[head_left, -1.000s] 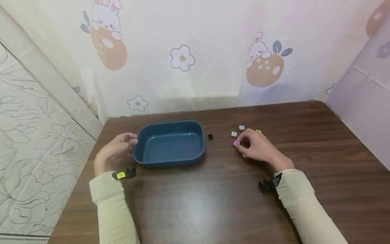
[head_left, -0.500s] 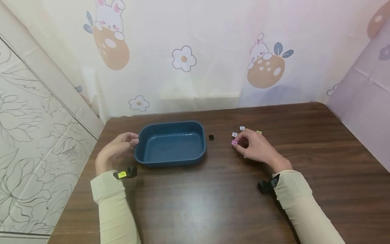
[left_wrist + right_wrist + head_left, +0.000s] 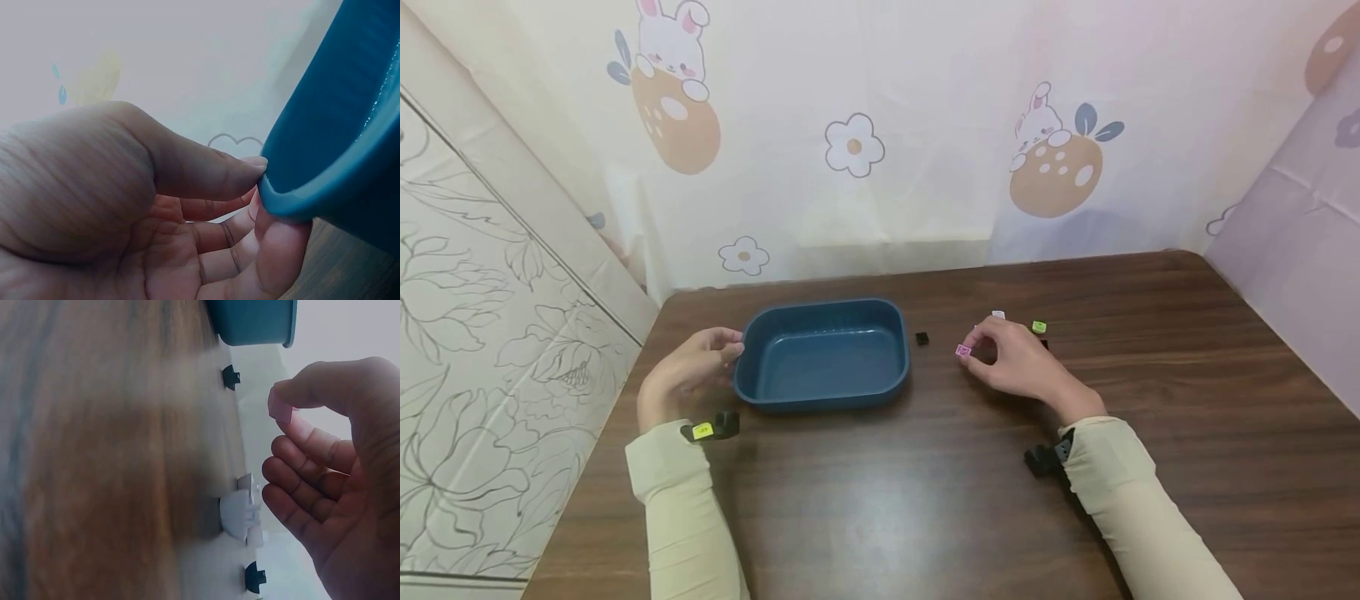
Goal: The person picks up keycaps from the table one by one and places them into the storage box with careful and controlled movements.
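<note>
My left hand (image 3: 692, 364) pinches the left rim of a dark blue rectangular tub (image 3: 822, 405), thumb over the inside and fingers beneath the lip in the left wrist view. Nothing lies inside the tub. Between thumb and index finger, my right hand (image 3: 1018, 360) holds a small pink keycap (image 3: 279, 409), raised off the table; its other fingers curl loosely. A black keycap (image 3: 922, 338) lies between the tub and this hand. Behind the hand are a white keycap (image 3: 998, 314) and a green keycap (image 3: 1039, 327).
Another black keycap (image 3: 253, 577) and some white keycaps (image 3: 235, 514) show beside the right hand in its wrist view. The brown wooden table (image 3: 880, 508) meets a patterned curtain (image 3: 925, 192) at the back.
My right hand has moved left with the pink keycap, uncovering the green keycap and a black one behind it. My left hand stays on the tub's rim.
</note>
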`<state>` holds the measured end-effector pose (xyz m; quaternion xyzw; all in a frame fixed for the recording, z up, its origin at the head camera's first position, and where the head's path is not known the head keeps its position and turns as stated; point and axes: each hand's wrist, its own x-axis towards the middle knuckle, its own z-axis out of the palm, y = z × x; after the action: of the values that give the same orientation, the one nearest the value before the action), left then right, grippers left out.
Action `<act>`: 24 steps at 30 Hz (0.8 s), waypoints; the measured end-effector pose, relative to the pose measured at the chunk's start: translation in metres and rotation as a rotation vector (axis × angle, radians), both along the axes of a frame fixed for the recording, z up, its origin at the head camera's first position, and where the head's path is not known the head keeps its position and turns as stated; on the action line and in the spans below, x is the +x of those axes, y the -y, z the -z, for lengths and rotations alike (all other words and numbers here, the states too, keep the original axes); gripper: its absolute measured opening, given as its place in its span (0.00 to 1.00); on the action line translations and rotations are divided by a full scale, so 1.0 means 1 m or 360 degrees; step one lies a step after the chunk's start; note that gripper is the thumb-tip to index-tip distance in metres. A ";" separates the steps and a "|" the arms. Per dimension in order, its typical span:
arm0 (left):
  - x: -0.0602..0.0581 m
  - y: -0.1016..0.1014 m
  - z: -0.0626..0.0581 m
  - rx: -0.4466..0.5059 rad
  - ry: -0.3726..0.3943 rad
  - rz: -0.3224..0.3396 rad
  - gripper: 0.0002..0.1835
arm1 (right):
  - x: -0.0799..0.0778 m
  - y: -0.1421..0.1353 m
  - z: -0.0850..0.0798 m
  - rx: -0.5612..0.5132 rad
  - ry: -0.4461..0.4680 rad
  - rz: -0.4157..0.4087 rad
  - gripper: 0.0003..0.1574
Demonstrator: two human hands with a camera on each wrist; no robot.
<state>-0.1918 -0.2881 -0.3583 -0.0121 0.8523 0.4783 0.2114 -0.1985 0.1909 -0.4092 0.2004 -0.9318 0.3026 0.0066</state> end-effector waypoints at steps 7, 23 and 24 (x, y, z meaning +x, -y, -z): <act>0.000 0.003 0.002 0.0040 0.0010 -0.0032 0.26 | -0.003 0.007 -0.006 0.0001 0.0001 -0.0008 0.11; -0.006 0.003 0.004 0.0073 0.0058 0.0058 0.23 | -0.014 0.021 -0.034 -0.0125 0.0017 -0.0048 0.10; -0.006 0.003 0.004 0.0069 0.0060 0.0075 0.23 | -0.015 0.022 -0.035 -0.0124 0.0013 -0.0049 0.10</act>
<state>-0.1981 -0.2914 -0.3625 0.0034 0.8376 0.4913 0.2389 -0.2130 0.1690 -0.3745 0.2132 -0.9161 0.3396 0.0059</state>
